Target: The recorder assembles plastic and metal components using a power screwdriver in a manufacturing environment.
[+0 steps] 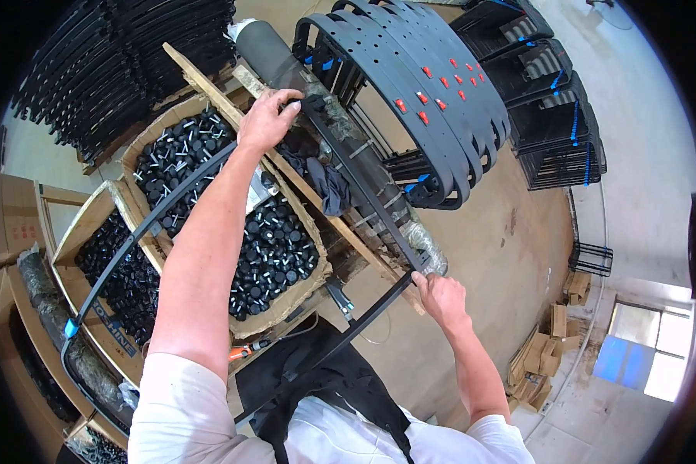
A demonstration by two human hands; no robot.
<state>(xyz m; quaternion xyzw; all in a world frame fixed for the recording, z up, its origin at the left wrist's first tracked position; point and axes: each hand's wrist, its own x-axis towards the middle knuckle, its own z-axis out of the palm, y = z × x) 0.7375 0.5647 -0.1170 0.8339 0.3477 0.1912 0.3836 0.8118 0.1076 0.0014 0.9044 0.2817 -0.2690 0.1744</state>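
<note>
My left hand (267, 120) reaches forward and rests on the top of a long black curved bar frame (367, 197), gripping it near a wooden slat. At the frame's lower corner, close to my body, my right hand (441, 298) holds the same black bar. The bar loops left past a blue clip (70, 328) and down around my side. Under my left arm sits a cardboard box (135, 151) full of small black knobs with metal studs (274, 251).
A second box of black parts (124, 282) stands at the left. Stacks of black curved bars (433, 85) with red and blue clips lean ahead, more lie at top left (124, 62). Black wire racks (557, 124) stand at the right; cardboard scraps (549, 356) lie on the concrete floor.
</note>
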